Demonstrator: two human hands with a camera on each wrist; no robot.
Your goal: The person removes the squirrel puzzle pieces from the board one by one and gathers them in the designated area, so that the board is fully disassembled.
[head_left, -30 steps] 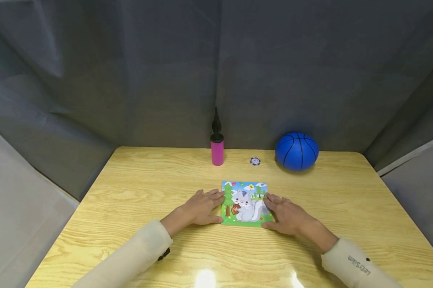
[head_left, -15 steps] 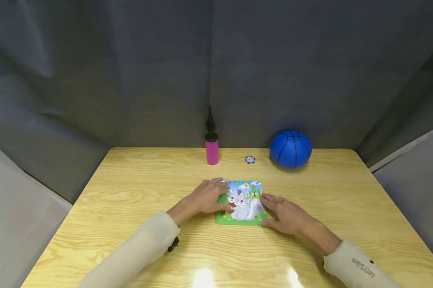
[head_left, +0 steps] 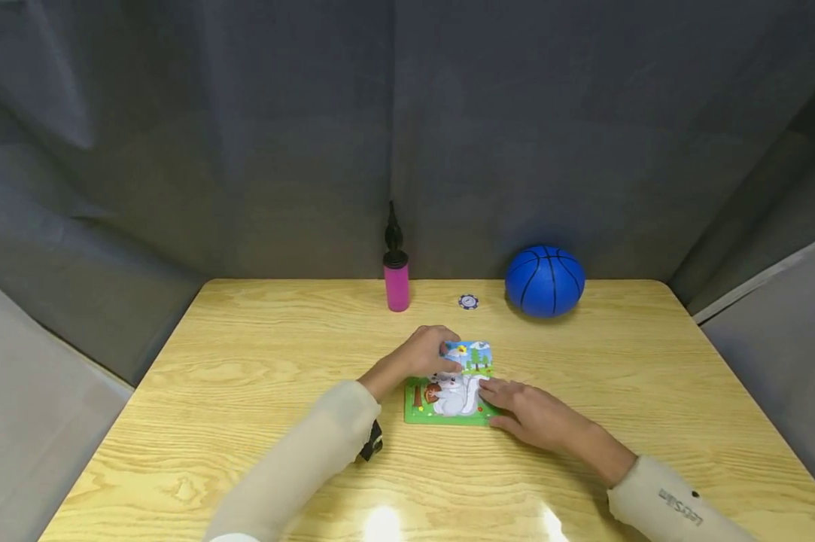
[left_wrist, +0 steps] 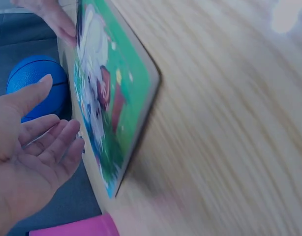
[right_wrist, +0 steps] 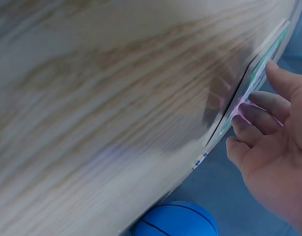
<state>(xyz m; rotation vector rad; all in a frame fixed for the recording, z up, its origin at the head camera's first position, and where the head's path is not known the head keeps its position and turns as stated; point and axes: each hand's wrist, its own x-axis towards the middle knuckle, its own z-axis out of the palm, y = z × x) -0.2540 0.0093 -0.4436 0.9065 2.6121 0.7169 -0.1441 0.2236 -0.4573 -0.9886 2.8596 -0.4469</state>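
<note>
A flat square picture board [head_left: 453, 406], showing a grey squirrel with an acorn against trees and sky, lies on the wooden table. Over its upper left part is my left hand [head_left: 426, 352], hiding the tree there; thumb and fingers are spread apart. The left wrist view shows this left hand [left_wrist: 33, 162] with loosely bent fingers and nothing in its grasp. At the board's right edge, my right hand [head_left: 532, 410] has its fingertips over the squirrel's tail. In the right wrist view the right hand [right_wrist: 274, 132] is relaxed, its fingers beside the board [right_wrist: 254, 73], gripping nothing.
Behind the board stands a pink hand pump [head_left: 396, 286] with a black nozzle. A blue-and-white poker chip [head_left: 468, 302] lies between it and a blue basketball [head_left: 545, 281]. Dark cloth hangs along the table's [head_left: 258, 339] back edge.
My left hand has moved from the board's left edge rightward and away from me, over its upper part. The right hand has shifted slightly onto the right edge. The head view moved a little.
</note>
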